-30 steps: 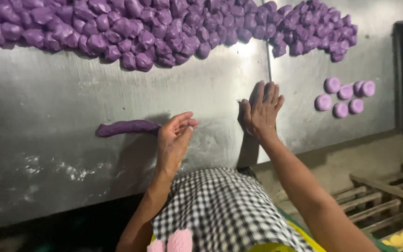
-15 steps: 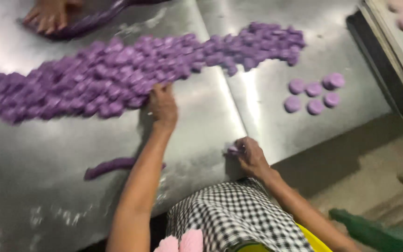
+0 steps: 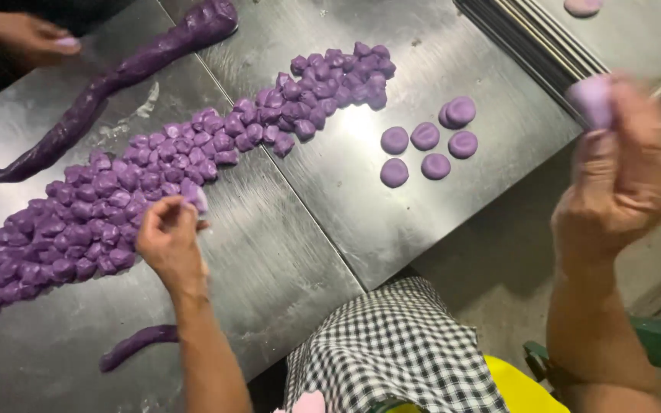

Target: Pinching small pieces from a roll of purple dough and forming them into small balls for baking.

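Left hand [image 3: 168,239] pinches a purple dough piece [image 3: 196,200] at the pile's [image 3: 116,206] 3 o'clock edge on the steel desk [image 3: 300,229]; right hand [image 3: 621,180], raised at 3 o'clock, grips a blurred dough lump [image 3: 592,98].

Light falls from above onto the steel table [image 3: 330,191], and a white glare sits on it just beside the flattened purple discs [image 3: 428,145]. My left hand [image 3: 168,239] is sharp and casts a soft shadow on the metal. My right hand [image 3: 621,180], raised off the table's right edge, is smeared with motion blur. The far left corner sinks into darkness.
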